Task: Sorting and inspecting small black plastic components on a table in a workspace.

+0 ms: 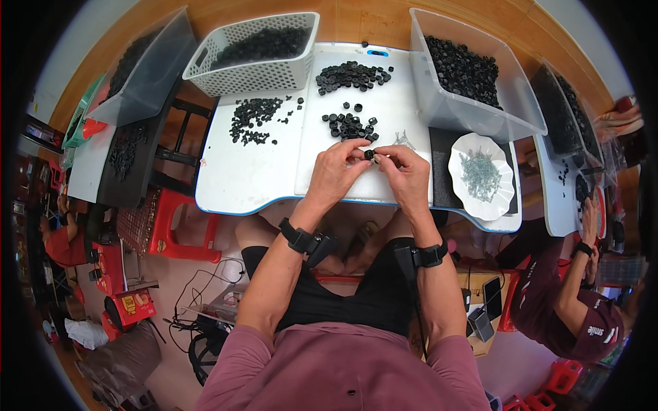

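Black plastic everywhere on this bench, and right in the middle of it the left hand point(338, 168) and right hand point(404, 171) are pinched together on one small black cap point(369, 155), held just above the white table point(274, 171) near its front edge. Both sets of fingertips are closed on it from either side, so from where I'm watching that's a firm two-handed pinch, not a loose hold. Loose caps point(350, 126) sit in a pile just beyond the hands, with another heap point(352, 75) further back and a third scatter point(255, 118) off to the left. A white dish point(504, 164) of small pale metal bits point(480, 175) (screws, I think, too small to be sure) is off to the right. My guess for doing this bit well: keep the cap square between the thumbs, press evenly, and stay low over the table so a dropped piece doesn't roll away.
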A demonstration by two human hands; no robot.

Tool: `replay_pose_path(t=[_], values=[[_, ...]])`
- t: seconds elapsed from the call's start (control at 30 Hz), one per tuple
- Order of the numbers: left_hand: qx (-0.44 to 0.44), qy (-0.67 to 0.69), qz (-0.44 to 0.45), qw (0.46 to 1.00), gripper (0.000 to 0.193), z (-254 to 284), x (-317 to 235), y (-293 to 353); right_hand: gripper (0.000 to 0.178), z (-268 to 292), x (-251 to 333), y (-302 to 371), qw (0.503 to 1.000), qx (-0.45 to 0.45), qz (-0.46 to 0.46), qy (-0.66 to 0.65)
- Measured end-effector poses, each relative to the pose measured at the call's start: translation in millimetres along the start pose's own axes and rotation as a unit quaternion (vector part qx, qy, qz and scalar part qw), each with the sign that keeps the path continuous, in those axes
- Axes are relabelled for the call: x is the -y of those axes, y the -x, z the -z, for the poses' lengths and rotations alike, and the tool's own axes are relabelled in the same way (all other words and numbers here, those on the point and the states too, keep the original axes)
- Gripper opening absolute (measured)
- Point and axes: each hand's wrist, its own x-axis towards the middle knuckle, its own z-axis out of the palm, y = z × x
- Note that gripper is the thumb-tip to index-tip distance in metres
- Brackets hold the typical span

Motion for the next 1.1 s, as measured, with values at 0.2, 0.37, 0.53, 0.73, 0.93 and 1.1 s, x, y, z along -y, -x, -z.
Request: replay_pose_path(t=[0.2, 0.37, 0.53, 0.73, 0.93, 1.1], values=[[0.009, 0.012, 0.01, 1.0, 0.029, -1, 0, 0, 0.011, 0, -2, 1, 1.0, 0.0, -0.005, 0.013], [0.009, -0.001, 0.005, 1.0, 0.025, -1, -1, 1, 0.01, -2, -1, 1, 0.999, -0.002, 0.021, 0.031], [0.009, -0.014, 0.005, 1.0, 0.025, 0, -1, 1, 0.01, -1, 2, 0, 0.997, 0.002, 0.058, 0.054], [0.014, -0.023, 0.014, 1.0, 0.026, 1, -1, 0, 0.01, -3, 8, 0, 0.987, -0.001, 0.123, 0.101], [0.037, 0.027, 0.062, 0.997, 0.03, 7, -3, -2, 0.02, -5, 11, 3, 0.956, 0.007, 0.226, 0.188], [0.076, 0.088, 0.151, 0.982, 0.032, 18, -12, -8, 0.023, -6, 16, 4, 0.941, -0.01, 0.26, 0.216]])
